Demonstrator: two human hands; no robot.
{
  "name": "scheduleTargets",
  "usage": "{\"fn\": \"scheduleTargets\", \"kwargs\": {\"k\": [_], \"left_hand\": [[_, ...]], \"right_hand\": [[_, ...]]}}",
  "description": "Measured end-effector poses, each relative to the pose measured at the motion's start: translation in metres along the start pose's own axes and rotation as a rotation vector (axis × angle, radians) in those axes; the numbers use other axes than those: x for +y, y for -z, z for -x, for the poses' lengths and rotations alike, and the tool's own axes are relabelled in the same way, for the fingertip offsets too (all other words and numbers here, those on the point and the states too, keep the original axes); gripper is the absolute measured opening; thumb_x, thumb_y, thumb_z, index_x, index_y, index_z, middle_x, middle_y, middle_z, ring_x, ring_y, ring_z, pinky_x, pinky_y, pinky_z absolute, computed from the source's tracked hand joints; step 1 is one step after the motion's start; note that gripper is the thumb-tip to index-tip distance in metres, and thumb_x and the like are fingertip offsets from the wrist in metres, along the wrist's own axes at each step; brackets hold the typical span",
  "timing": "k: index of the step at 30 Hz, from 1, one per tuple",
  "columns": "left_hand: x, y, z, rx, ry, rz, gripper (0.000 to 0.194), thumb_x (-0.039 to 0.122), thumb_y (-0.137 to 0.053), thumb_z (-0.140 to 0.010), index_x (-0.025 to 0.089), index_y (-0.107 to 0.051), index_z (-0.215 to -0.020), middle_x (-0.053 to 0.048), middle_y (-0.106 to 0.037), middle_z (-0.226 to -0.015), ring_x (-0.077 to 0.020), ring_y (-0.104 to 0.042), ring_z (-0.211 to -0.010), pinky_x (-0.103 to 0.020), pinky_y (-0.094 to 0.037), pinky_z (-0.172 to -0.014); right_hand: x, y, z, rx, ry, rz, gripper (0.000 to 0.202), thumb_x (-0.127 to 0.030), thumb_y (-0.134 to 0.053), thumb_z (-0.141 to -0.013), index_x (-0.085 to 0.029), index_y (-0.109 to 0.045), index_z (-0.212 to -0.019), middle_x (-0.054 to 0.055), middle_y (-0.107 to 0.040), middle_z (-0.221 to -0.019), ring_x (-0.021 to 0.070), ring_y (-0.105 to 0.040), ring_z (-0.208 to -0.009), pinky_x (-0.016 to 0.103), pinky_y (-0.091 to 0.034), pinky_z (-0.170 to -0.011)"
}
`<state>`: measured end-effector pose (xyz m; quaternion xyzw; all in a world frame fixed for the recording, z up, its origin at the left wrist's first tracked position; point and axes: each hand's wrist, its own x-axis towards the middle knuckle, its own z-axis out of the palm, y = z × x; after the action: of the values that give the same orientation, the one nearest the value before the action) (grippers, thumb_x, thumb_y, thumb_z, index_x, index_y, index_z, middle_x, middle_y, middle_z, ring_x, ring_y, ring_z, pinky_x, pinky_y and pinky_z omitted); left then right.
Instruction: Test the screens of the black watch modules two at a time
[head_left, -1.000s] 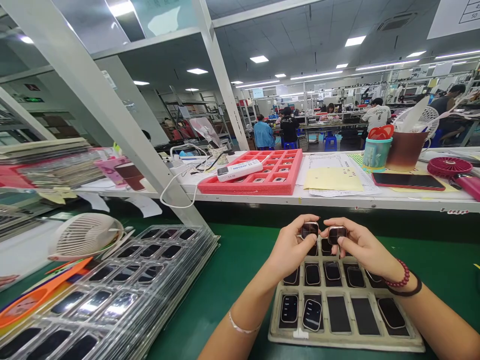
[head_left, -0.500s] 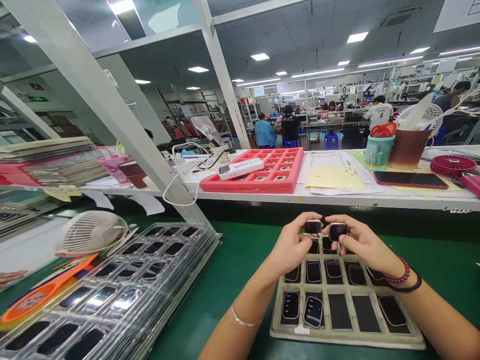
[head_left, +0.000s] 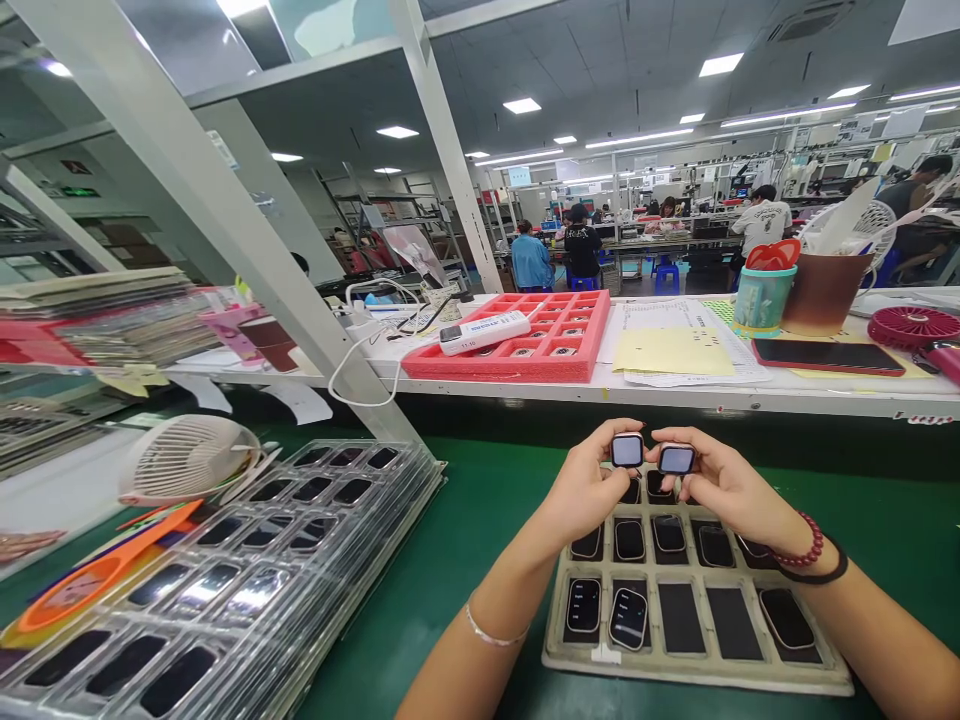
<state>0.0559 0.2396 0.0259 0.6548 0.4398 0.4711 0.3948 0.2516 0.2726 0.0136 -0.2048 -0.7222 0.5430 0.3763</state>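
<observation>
My left hand (head_left: 595,474) pinches a smartwatch without a strap (head_left: 627,450), its screen lit pale. Beside it, my right hand (head_left: 721,482) grips a second strapless smartwatch (head_left: 676,459), also with a pale lit screen. Both are held up close together, a small gap between them, above the far edge of a beige compartment tray (head_left: 701,677). Dark-screened watches lie in many of its compartments; two in the front row, such as the front-left watch (head_left: 583,606), show white text. Two front-row compartments hold only dark lining. My hands partly hide the tray's back row.
Stacked clear plastic trays (head_left: 352,590) with dark watch screens stand to the left. Behind them are a white fan (head_left: 187,460) and an orange hand fan (head_left: 97,580). A shelf (head_left: 525,398) ahead carries a red foam tray (head_left: 502,368), papers, cups and a phone (head_left: 829,357).
Both watch screens have gone from dark to pale lit. The left watch now faces me more fully, while the right one is tilted back a little. The camera view has shifted slightly.
</observation>
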Motion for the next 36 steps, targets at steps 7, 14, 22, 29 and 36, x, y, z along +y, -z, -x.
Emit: {"fn": "scheduleTargets", "kwargs": {"k": [7,14,22,29,36], "left_hand": [[0.0,0.0001,0.0004,-0.003,-0.006,0.034,0.037,0.014,-0.055,-0.08,0.018,-0.054,-0.116,-0.007,-0.063,-0.099,-0.0152,-0.058,-0.082,-0.021,-0.044,-0.064],[0.0015,-0.0008,0.0007,-0.005,-0.009,0.064,0.036,0.016,-0.057,-0.079,0.017,-0.055,-0.115,-0.008,-0.063,-0.097,-0.0154,-0.056,-0.079,-0.022,-0.044,-0.063],[0.0048,-0.0009,0.0023,-0.011,-0.002,0.077,0.037,0.017,-0.058,-0.078,0.017,-0.054,-0.115,-0.007,-0.061,-0.094,-0.0169,-0.057,-0.08,-0.026,-0.047,-0.07],[0.0063,-0.0016,0.0023,-0.006,-0.013,0.087,0.034,0.021,-0.06,-0.08,0.016,-0.055,-0.113,-0.008,-0.062,-0.092,-0.0173,-0.057,-0.082,-0.027,-0.047,-0.072],[0.0037,-0.0012,0.0015,0.009,-0.004,0.085,0.032,0.027,-0.062,-0.08,0.014,-0.058,-0.109,-0.008,-0.061,-0.089,-0.0177,-0.057,-0.078,-0.028,-0.048,-0.07]], "right_hand": [[-0.003,0.0008,0.001,0.011,-0.016,-0.001,0.035,-0.016,-0.048,-0.087,-0.02,-0.047,-0.123,0.008,-0.058,-0.109,0.0144,-0.061,-0.078,0.025,-0.05,-0.063],[-0.0037,0.0018,0.0013,0.011,-0.018,-0.015,0.035,-0.018,-0.048,-0.089,-0.019,-0.047,-0.124,0.009,-0.058,-0.11,0.0135,-0.061,-0.076,0.022,-0.05,-0.059],[-0.0052,0.0004,0.0038,-0.006,-0.011,-0.01,0.033,-0.017,-0.048,-0.09,-0.021,-0.047,-0.123,0.008,-0.059,-0.11,0.0119,-0.06,-0.074,0.021,-0.049,-0.058],[-0.009,-0.0001,0.0038,-0.02,0.011,-0.013,0.033,-0.017,-0.048,-0.089,-0.02,-0.048,-0.123,0.008,-0.06,-0.107,0.0125,-0.06,-0.075,0.022,-0.05,-0.061],[-0.0058,0.0007,0.0039,-0.017,0.009,-0.01,0.031,-0.02,-0.048,-0.092,-0.021,-0.049,-0.123,0.008,-0.06,-0.107,0.012,-0.06,-0.073,0.022,-0.05,-0.061]]}}
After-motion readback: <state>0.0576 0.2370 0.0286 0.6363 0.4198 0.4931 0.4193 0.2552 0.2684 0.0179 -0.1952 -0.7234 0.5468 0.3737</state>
